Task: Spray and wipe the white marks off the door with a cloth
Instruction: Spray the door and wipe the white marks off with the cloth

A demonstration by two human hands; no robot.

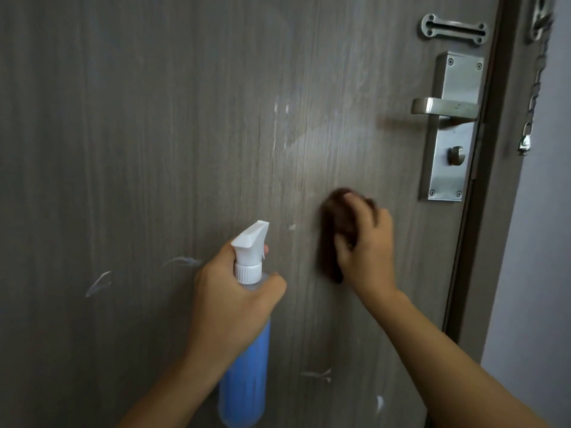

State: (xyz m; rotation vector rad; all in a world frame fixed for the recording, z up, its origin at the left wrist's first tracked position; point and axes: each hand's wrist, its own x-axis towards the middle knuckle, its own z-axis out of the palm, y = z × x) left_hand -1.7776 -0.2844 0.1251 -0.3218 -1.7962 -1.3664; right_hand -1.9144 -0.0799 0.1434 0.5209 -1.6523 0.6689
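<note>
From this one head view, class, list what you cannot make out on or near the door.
- Cloth: motion-blurred, and the right hand covers part of it, so its texture is unclear.
- Spray bottle: its base is cut off by the bottom edge; the left hand hides its neck.
- Door: any marks under the cloth are hidden.
- Chain: its top fitting is blurred at the frame's corner.

door (154, 149): matt grey wood grain, chalky white smears
lock plate (448, 168): brushed metal
my spray bottle (244, 366): translucent blue plastic, white plastic nozzle
my cloth (335, 230): soft brown fabric
</note>
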